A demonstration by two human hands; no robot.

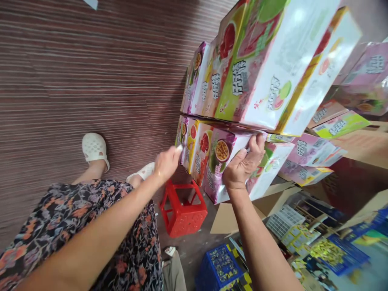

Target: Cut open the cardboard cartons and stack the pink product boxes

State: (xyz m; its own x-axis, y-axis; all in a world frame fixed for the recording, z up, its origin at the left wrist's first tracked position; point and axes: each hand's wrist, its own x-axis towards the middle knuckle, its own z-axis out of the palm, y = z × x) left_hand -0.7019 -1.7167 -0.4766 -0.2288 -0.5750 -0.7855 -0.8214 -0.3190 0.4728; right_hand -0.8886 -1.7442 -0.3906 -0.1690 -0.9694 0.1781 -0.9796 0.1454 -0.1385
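Note:
My left hand [166, 165] is closed near the left end of a row of fruit-printed cartons, a small white tip showing at its fingers. What it holds, if anything, I cannot make out. On the white face of a purple carton [222, 150] with a passion fruit picture lies my right hand [245, 161], its fingers curled at the carton's upper edge. Beside that carton stand an orange-red carton [202, 151] and a yellow one [192, 147]. A second row, with a large green-and-pink carton [257, 60], adjoins this row above it in the view.
A red plastic stool [186, 218] stands just below the cartons. Open cardboard flaps [226, 220], a blue crate [220, 266] and more fruit-printed boxes [303, 147] are to the right. Another person's leg [174, 270] shows at the bottom. Striped brown flooring [75, 81] spreads left.

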